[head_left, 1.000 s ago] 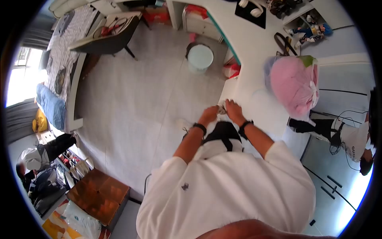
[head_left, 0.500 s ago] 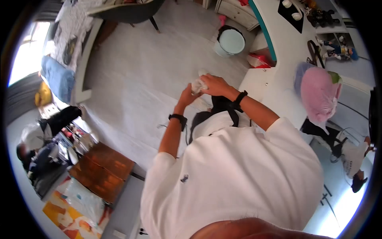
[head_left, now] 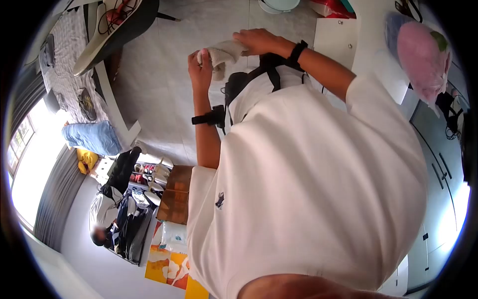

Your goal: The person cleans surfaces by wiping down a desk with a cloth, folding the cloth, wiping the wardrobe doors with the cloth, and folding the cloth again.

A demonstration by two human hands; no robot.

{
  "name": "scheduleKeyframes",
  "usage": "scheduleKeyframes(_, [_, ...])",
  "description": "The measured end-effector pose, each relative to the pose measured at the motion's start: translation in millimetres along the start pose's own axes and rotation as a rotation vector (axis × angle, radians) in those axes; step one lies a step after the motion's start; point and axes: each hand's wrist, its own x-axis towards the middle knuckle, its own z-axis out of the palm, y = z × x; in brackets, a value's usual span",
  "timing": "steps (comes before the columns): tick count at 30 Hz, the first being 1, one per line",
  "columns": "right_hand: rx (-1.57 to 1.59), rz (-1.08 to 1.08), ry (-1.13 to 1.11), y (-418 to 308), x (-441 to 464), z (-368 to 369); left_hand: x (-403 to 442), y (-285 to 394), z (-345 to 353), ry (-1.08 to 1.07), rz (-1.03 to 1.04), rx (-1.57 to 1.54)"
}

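Note:
A small beige-white cloth [head_left: 225,53], perhaps a rag or towel, is stretched between my two hands above the floor. My left hand [head_left: 200,70] pinches its left end, thumb on top. At the other end, my right hand [head_left: 259,42] grips the cloth with the fingers bent over it; part of that grip is hidden. The middle of the cloth sags in a fold. Black bands sit on both wrists. Below the cloth, a black bag or strap [head_left: 239,84] lies near my lap.
A grey chair [head_left: 124,35] stands at the upper left, near a bed with a folded blue blanket [head_left: 92,138]. A pale bucket [head_left: 280,4] is at the top. To the right, a white desk [head_left: 371,55] holds a pink plastic-wrapped bundle [head_left: 420,55]. A brown box [head_left: 175,194] lies lower left.
The cloth was bunched between hands held close together; now my hands are farther apart and it is spread out. The view has turned, so the room appears shifted.

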Motion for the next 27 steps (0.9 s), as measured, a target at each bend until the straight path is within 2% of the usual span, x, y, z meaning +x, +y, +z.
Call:
scheduleKeyframes(2, [0.058,0.016,0.017,0.4,6.8,-15.8,23.3,8.5,-2.9,-0.014,-0.020,-0.044])
scheduleKeyframes(4, [0.195,0.219,-0.200,4.6,22.4,-20.9,48.3,5.6,-16.0,-0.067,-0.095,-0.067])
scheduleKeyframes(5, [0.198,0.212,-0.204,4.8,29.9,-22.7,58.1,1.7,-23.2,-0.061,-0.100,-0.062])
scheduleKeyframes(7, [0.454,0.310,-0.200,9.6,36.5,-24.4,74.4,-12.5,-34.7,-0.123,-0.111,-0.120])
scheduleKeyframes(8, [0.451,0.306,-0.204,10.2,44.8,-22.7,86.0,-29.5,-40.8,-0.211,0.066,-0.276])
scheduleKeyframes(9, [0.461,0.379,-0.173,10.7,55.8,-18.3,93.2,-43.9,-52.7,-0.198,0.061,-0.280])
scheduleKeyframes(10, [0.465,0.448,-0.138,11.7,67.6,-14.7,101.3,-55.0,-65.9,-0.329,0.041,-0.300])
scheduleKeyframes(12, [0.520,0.430,-0.044,3.5,93.1,-9.0,119.7,-73.3,-96.0,-0.544,0.021,-0.377])
scheduleKeyframes(13, [0.596,0.425,0.041,-5.5,106.6,-4.7,129.8,-81.8,-114.6,-0.544,0.028,-0.383])
scheduleKeyframes(14, [0.581,0.427,0.027,-15.8,118.8,1.4,135.6,-90.1,-131.1,-0.653,0.019,-0.351])
scheduleKeyframes(15, [0.713,0.444,0.044,-41.0,132.8,-1.7,139.6,-94.8,-146.4,-0.747,0.005,-0.325])
scheduleKeyframes(16, [0.837,0.453,0.059,-62.5,155.6,-8.7,145.1,-91.4,-168.4,-0.724,0.123,-0.181])
scheduleKeyframes(17, [0.820,0.436,0.038,-81.1,180.9,-13.2,152.3,-101.0,-178.1,-0.694,0.118,-0.188])
scheduleKeyframes(19, [0.681,0.096,-0.041,-130.5,225.0,-10.1,150.9,-126.8,-196.9,-0.710,-0.030,-0.092])
scheduleKeyframes(20, [0.822,0.158,-0.238,-157.1,245.6,-19.3,151.8,-123.6,-210.3,-0.728,-0.147,-0.124])
scheduleKeyframes(21, [0.826,0.137,-0.287,-172.8,266.0,-14.1,144.7,-142.7,-222.2,-0.756,-0.188,-0.126])
scheduleKeyframes(23, [0.732,0.099,-0.260,-215.4,297.0,-18.2,158.7,-177.6,-231.7,-0.959,-0.288,-0.542])
scheduleKeyframes(24, [0.627,0.075,-0.264,-221.4,312.7,-20.2,152.7,-187.1,-235.3,-0.792,-0.291,-0.643])
scheduleKeyframes(25, [0.527,0.053,-0.270,-222.9,325.7,-17.2,155.0,-173.1,-252.0,-0.709,-0.392,-0.611])
scheduleKeyframes(26, [0.426,0.032,-0.176,-221.9,335.6,-12.8,159.6,-195.6,-251.2,-0.592,-0.380,-0.630])
scheduleKeyframes(27, [0.424,0.033,-0.188,-220.4,343.6,-12.8,159.0,-226.2,-252.7,-0.477,-0.386,-0.648])
